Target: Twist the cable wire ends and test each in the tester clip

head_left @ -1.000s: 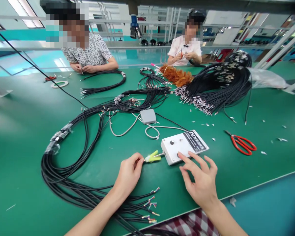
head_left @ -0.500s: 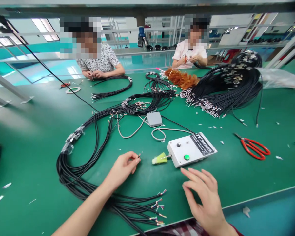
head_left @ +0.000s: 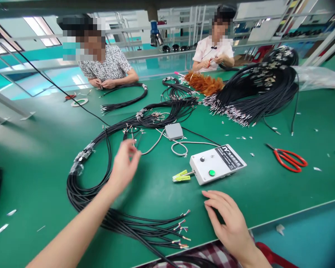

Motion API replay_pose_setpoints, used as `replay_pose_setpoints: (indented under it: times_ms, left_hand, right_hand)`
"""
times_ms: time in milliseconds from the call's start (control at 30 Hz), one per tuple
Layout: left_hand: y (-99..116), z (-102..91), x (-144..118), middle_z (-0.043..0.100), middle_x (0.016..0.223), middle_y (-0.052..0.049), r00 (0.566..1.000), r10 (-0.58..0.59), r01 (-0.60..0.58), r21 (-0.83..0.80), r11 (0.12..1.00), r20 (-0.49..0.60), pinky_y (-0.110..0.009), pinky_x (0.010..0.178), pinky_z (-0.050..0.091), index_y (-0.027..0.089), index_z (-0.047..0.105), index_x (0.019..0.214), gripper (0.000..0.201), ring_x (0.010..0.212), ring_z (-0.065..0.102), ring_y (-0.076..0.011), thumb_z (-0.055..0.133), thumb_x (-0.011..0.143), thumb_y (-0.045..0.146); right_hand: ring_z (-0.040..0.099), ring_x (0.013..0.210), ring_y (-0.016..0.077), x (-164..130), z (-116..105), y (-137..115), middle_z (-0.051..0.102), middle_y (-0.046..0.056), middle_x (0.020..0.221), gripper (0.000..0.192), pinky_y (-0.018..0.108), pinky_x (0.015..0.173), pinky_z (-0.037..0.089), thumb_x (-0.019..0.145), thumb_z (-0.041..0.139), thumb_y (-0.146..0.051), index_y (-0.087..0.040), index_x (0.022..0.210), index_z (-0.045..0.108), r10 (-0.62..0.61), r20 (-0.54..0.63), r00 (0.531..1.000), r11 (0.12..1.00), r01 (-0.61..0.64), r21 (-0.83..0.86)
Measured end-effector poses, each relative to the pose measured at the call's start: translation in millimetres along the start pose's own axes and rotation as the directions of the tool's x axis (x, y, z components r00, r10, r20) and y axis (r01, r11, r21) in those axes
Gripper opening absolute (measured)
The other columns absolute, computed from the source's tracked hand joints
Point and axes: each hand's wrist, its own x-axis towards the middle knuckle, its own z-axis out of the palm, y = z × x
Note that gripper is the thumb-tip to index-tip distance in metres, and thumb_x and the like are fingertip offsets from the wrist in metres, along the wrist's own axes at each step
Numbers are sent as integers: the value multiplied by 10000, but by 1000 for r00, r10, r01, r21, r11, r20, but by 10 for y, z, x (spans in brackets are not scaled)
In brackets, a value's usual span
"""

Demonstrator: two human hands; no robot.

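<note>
**Cable end in transit between the tester and the bundle**

Left hand (head_left: 124,163): raised above the desk (head_left: 30,156), blurred, thumb and fingers drawn together as if nipping something thin. Whether it holds a wire end cannot be told from this view. It hangs over the black cable bundle (head_left: 100,219), whose looped run passes from 7 o'clock of the hand round to 12 o'clock.

Right hand (head_left: 229,223): fingers loosely spread, palm down, holding nothing, low over the desk at 6 o'clock of the white test box (head_left: 216,163). It does not touch the box.

The box lies flat, its green button (head_left: 211,172) uncovered. The yellow-green clip (head_left: 181,176) at its 9 o'clock end lies empty on the desk. Stripped cable ends (head_left: 181,230) fan out at 9 o'clock of the right hand. Red scissors (head_left: 289,160) lie well apart at 3 o'clock of the box.

Judgement: the step appears to fall between checks, the clip being vacant. The next move likely calls for a stripped end to be picked from the fan, seated squarely in the clip, and the button pressed by the right hand. Fine wires demand a careful pinch.

Two other persons work at the far side.
</note>
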Motion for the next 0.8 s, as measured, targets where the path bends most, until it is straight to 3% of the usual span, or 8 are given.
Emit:
replay_pose_setpoints:
  times_ms: [33, 100, 167, 267, 367, 500, 633, 800]
  left_hand:
    - [61, 43, -269, 622, 850, 6, 986, 64, -63, -8, 998, 157, -264, 804, 479, 186, 632, 919, 116, 815, 607, -150, 664, 809, 163]
    - [164, 137, -780, 629, 922, -18, 771, 223, -240, -52, 969, 596, -283, 837, 480, 219, 649, 879, 45, 894, 604, -180, 607, 867, 206]
    - [225, 235, -1152, 614, 994, -42, 680, 201, -247, -38, 968, 705, -307, 845, 485, 229, 633, 953, 97, 937, 595, -205, 594, 872, 194]
    - [243, 350, -1367, 600, 937, -53, 729, 161, -203, -15, 979, 665, -322, 805, 478, 211, 591, 886, 101, 899, 582, -217, 507, 901, 157]
    - [248, 374, -1341, 601, 857, -42, 792, 148, -125, -80, 989, 592, -298, 755, 460, 205, 566, 833, 156, 816, 574, -199, 449, 936, 195]
    - [300, 307, -1286, 598, 735, -18, 841, 53, 48, -172, 984, 538, -260, 660, 426, 202, 613, 801, 218, 689, 544, -174, 466, 932, 297]
    - [344, 267, -1268, 482, 545, 36, 824, -85, 255, -233, 938, 560, -244, 549, 362, 184, 637, 805, 287, 530, 428, -145, 494, 892, 417]
    - [341, 277, -1263, 439, 528, 46, 802, -107, 312, -258, 915, 588, -239, 547, 331, 170, 617, 785, 363, 528, 384, -134, 495, 884, 497]
  right_hand:
    - [651, 1038, 230, 8, -3, -8, 721, 84, 1092, 203, 423, 876, 550, 891, 551, -79, -217, 1026, 613, 4, 4, 1000, 1000, -4, 5]
    - [659, 1023, 226, 25, -11, -26, 726, 77, 1078, 204, 420, 875, 552, 896, 547, -86, -223, 1028, 620, 13, 21, 1000, 1000, -14, 12]
    - [660, 1020, 223, 40, -17, -50, 723, 74, 1090, 204, 419, 883, 547, 903, 543, -93, -226, 1035, 623, 34, 38, 999, 999, -35, 22]
    - [650, 1042, 219, 64, -11, -117, 708, 75, 1125, 184, 409, 901, 537, 914, 536, -114, -230, 1033, 616, 112, 49, 992, 990, -116, 86]
    - [643, 1055, 213, 115, 26, -222, 697, 74, 1125, 149, 381, 913, 533, 928, 527, -157, -231, 1016, 623, 213, 78, 974, 949, -225, 221]
    - [675, 894, 177, 247, 97, -368, 709, 47, 968, 147, 301, 819, 557, 942, 527, -233, -225, 1023, 649, 355, 181, 917, 811, -398, 429]
    - [666, 850, 167, 375, 142, -461, 704, 34, 929, 155, 278, 792, 549, 924, 555, -276, -217, 997, 678, 397, 294, 870, 686, -494, 534]
    - [628, 759, 155, 452, 162, -529, 678, 14, 819, 76, 268, 729, 525, 843, 631, -245, -203, 872, 688, 400, 322, 858, 646, -513, 565]
